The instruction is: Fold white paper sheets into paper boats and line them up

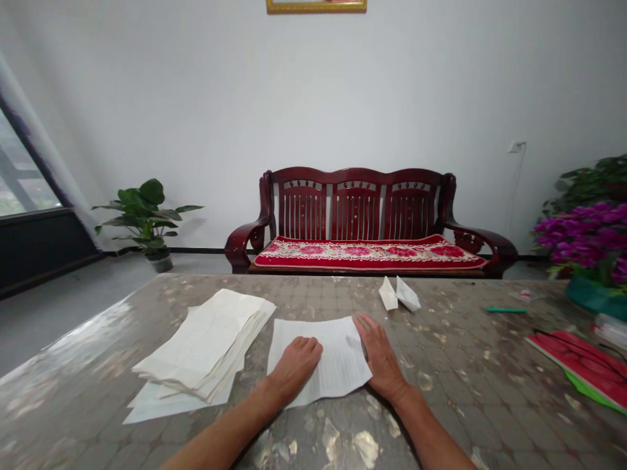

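Note:
A white lined sheet of paper [337, 372] lies on the table between my hands, its edges slightly curled. My left hand [297, 365] rests on the sheet's left-middle part with its fingers curled under; whether they hold anything is hidden. Along the sheet's right edge lies my right hand [378, 352], fingers extended, its fingertips at the upper right corner. To the left is a stack of white paper [210, 333]. Two small folded paper pieces, one [388, 295] beside the other [407, 295], stand beyond my right hand.
The patterned table [441, 405] carries a green pen [507, 310], a red book [582, 362] with glasses on it, and purple flowers [585, 235] at the right. Past the far edge stand a wooden bench [355, 209] and a potted plant [149, 215].

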Tool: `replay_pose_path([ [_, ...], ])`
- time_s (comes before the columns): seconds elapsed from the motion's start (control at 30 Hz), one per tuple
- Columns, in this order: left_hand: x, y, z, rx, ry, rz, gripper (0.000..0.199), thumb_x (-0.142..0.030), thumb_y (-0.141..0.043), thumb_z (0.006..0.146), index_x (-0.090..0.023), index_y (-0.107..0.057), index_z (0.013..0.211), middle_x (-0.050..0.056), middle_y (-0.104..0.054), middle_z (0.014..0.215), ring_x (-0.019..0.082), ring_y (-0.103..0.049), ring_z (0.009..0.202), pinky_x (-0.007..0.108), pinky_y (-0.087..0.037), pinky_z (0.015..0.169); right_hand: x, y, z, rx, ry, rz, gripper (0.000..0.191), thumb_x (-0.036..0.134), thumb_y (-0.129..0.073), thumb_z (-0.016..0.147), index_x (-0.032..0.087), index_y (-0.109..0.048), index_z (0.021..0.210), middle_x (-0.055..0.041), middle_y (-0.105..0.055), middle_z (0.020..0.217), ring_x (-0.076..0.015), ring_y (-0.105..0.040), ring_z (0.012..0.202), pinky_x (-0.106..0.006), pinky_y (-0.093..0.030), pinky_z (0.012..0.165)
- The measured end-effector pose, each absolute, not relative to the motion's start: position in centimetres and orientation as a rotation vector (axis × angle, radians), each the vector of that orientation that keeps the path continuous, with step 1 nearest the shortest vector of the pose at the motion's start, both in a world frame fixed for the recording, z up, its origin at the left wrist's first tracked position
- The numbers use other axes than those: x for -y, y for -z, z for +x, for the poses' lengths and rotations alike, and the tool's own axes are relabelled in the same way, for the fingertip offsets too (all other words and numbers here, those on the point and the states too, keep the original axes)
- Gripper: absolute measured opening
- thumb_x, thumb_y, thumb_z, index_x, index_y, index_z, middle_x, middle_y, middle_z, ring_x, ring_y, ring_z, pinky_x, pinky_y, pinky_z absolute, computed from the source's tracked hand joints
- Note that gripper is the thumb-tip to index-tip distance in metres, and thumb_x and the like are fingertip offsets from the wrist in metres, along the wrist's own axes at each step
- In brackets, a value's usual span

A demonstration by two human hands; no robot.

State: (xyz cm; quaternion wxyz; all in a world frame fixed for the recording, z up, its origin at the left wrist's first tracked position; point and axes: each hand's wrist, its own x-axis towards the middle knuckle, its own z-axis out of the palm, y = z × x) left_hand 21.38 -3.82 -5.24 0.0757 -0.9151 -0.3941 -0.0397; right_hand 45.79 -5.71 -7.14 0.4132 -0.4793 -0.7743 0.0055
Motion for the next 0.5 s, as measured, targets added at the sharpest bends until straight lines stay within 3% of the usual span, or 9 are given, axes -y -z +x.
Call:
replay_pose_path([
  [0.13,3.8,6.6,22.3,1.365,0.388,-2.76,0.019,-0.015,-0.044,0.096,-0.02,-0.059,0.106,0.007,-0.066,0.111,0.021,-0.061,0.105,0.035,-0.048,0.094,6.2,6.3,46.6,2.19,-0.065,-1.105,0.034,0.027,-0.063,0.085,0.031,-0.068,0.118,-0.0078,-0.057,0.137,-0.0287,-0.042,0.134,-0.049,-0.04,0.107],
  [0.23,3.5,7.7,21.9,1.396,0.476,-2.715,0.032,-0.017,-0.043,0.095,-0.021,-0.057,0.124,0.009,-0.059,0.132,0.023,-0.053,0.125,0.041,-0.041,0.107,6.1,6.7,47.2,2.244,-0.131,-1.058,0.024,0.027,-0.068,0.08,0.03,-0.075,0.103,-0.0071,-0.066,0.126,-0.029,-0.048,0.13,-0.05,-0.043,0.104],
  [0.33,3.2,8.9,20.7,1.375,0.434,-2.676,0.044,-0.031,-0.047,0.095,-0.027,-0.05,0.139,0.01,-0.047,0.148,0.028,-0.042,0.138,0.05,-0.034,0.112,5.6,7.9,47.8,2.198,-0.203,-1.057,0.022,0.024,-0.064,0.083,0.032,-0.075,0.099,-0.0049,-0.073,0.112,-0.0247,-0.059,0.118,-0.046,-0.048,0.099],
  [0.5,2.7,9.6,17.6,1.42,0.37,-2.586,0.058,-0.051,-0.05,0.092,-0.031,-0.043,0.146,0.012,-0.04,0.153,0.034,-0.037,0.14,0.053,-0.034,0.111,4.9,9.6,48.5,2.13,-0.23,-1.113,0.027,0.022,-0.062,0.084,0.032,-0.074,0.106,-0.0038,-0.072,0.115,-0.0223,-0.065,0.113,-0.044,-0.051,0.097],
])
